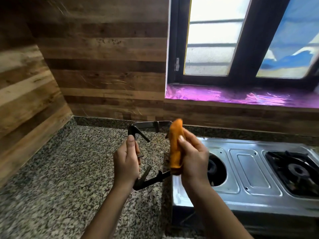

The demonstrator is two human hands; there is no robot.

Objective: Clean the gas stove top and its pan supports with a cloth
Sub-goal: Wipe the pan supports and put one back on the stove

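Observation:
A square black pan support (146, 125) is held upright in the air above the counter, left of the stove. My left hand (126, 163) grips its left side. My right hand (193, 157) presses a folded orange cloth (175, 145) around the support's right side. The steel gas stove (253, 171) lies to the right. Its left burner (214, 168) is bare, with no support on it. The right burner carries a second black pan support (293, 168).
The speckled granite counter (69, 169) spreads to the left and front of the stove. Wood-patterned walls (103, 66) close the corner behind. A window with a purple foil-covered sill (241, 97) sits above the stove.

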